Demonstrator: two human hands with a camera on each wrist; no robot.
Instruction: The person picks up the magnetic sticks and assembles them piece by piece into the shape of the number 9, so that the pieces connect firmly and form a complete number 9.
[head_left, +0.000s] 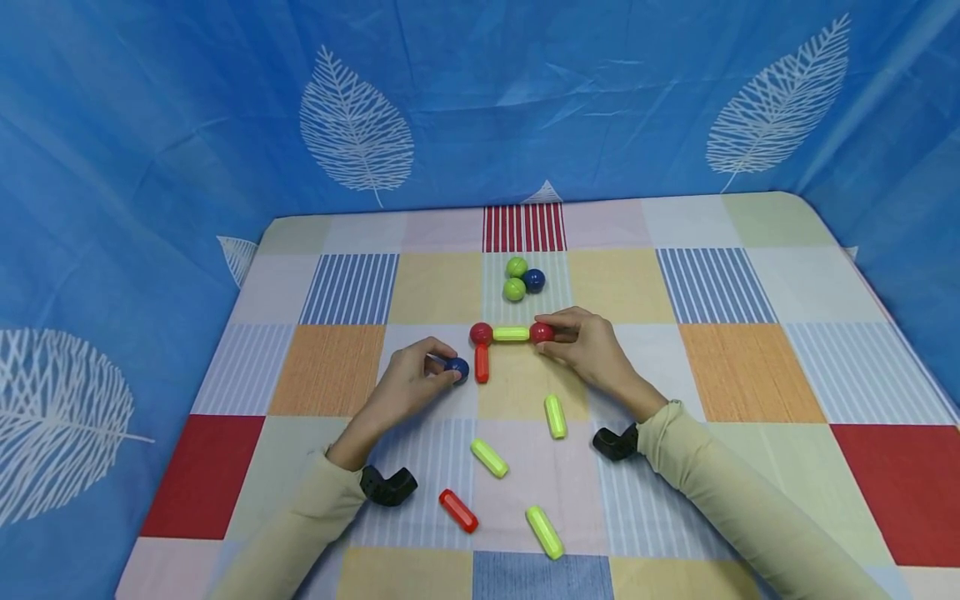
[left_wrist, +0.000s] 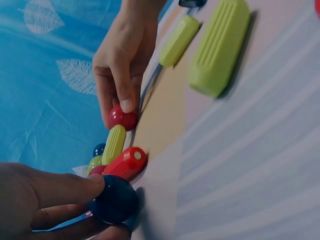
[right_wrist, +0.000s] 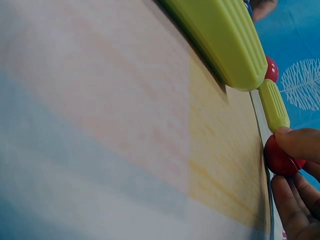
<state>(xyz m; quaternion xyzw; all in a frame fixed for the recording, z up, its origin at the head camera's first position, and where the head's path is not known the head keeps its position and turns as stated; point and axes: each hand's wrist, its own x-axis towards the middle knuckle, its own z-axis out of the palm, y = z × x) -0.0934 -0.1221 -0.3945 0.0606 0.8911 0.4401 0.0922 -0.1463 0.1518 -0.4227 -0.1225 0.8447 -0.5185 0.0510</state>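
Observation:
My left hand (head_left: 415,373) pinches a dark blue ball (left_wrist: 115,200) between thumb and fingers, just left of a joined piece. That piece has a red ball (head_left: 481,333) at its corner, a red rod (head_left: 482,364) pointing toward me and a yellow-green rod (head_left: 512,334) running right. At the yellow-green rod's far end sits a second red ball (right_wrist: 280,156). My right hand (head_left: 588,346) grips this ball with thumb and fingertips. In the left wrist view the red rod's near end shows a small pale disc, close behind the blue ball.
Beyond the joined piece, two green balls (head_left: 514,289) and another blue ball (head_left: 534,280) sit clustered. Nearer me lie loose yellow-green rods (head_left: 489,458) and a loose red rod (head_left: 458,511). A patchwork cloth (head_left: 322,367) covers the table, with blue leaf-print sheets (head_left: 525,100) around it.

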